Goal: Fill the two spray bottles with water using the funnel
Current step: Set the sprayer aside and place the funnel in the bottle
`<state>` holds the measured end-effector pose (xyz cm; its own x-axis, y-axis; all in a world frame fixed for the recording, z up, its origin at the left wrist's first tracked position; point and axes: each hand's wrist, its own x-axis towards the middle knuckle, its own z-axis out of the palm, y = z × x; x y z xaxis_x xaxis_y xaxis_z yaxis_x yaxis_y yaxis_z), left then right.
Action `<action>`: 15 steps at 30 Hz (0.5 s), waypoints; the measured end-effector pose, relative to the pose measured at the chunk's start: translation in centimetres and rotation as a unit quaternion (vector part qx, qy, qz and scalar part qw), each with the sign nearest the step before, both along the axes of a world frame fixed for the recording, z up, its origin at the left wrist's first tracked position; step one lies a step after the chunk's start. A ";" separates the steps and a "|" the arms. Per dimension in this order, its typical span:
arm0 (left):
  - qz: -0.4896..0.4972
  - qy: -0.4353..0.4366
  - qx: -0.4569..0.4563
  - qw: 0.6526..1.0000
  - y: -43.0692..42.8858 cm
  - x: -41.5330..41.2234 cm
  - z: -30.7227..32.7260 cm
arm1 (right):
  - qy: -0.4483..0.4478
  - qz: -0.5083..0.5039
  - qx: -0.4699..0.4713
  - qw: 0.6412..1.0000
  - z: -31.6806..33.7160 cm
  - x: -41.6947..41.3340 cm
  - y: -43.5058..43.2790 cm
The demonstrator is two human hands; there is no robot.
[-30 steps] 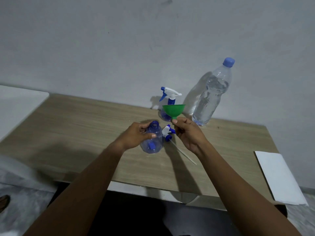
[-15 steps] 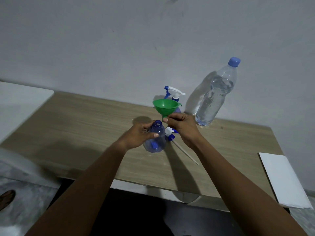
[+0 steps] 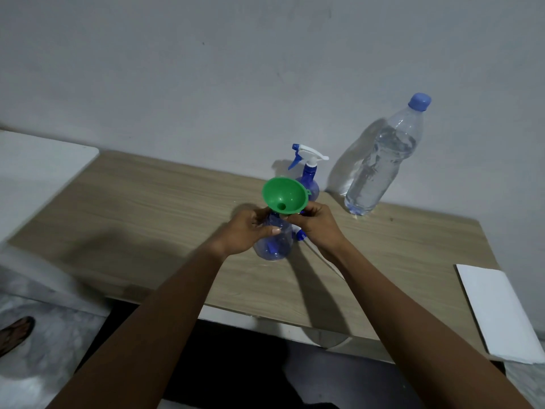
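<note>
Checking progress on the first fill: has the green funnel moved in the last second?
Yes. The funnel went left, from in front of the rear spray bottle to over the open bottle.

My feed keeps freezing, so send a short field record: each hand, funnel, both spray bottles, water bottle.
left hand: grips the open spray bottle, upright on the table
right hand: pinches the funnel low down
funnel: at that bottle's neck, tilted; seating hidden
second spray bottle: behind, trigger head on
water bottle: capped, upright by the wall
removed spray head: on the table by the right hand
</note>
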<state>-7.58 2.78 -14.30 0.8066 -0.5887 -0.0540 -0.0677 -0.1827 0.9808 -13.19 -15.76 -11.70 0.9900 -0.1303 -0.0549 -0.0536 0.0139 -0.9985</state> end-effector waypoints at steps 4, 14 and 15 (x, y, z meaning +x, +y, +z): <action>-0.005 0.001 -0.005 1.000 0.2 -0.3 0.4 | -0.005 0.009 0.008 1.000 0.3 -0.3 -0.1; -0.002 -0.001 0.014 1.000 0.2 -0.2 0.2 | -0.010 -0.003 0.010 1.000 -0.3 -0.3 -0.1; -0.002 -0.009 0.019 1.000 0.2 -0.2 0.4 | -0.011 -0.005 0.006 1.000 -0.3 -0.3 0.0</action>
